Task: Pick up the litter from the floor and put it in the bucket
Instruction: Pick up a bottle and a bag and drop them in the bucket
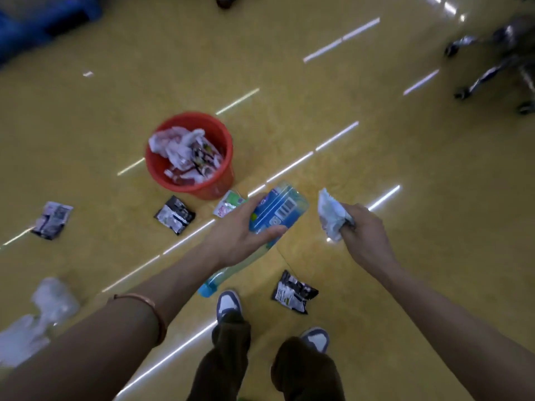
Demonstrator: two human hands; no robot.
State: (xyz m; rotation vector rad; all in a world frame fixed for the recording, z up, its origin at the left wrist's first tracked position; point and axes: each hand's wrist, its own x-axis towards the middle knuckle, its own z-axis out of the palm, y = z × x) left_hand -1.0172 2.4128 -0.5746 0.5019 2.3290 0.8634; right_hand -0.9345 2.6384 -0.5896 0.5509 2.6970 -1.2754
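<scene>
Left grip [240,228] holds one bottle [279,209], right grip [364,235] one wad [331,215] (crumpled).

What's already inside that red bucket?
The red bucket holds crumpled white paper and printed snack wrappers. Whatever lies beneath that pile, and the bucket's bottom, is covered.

Upright red bucket [223,180] holds crumpled wrappers [181,149]; blue bottle [279,211] and wadded paper [330,217] are held aloft nearby.

One wide-angle head-worn view looks forward and steeply down onto the floor [376,175], the bucket [212,191] near mid-frame.
</scene>
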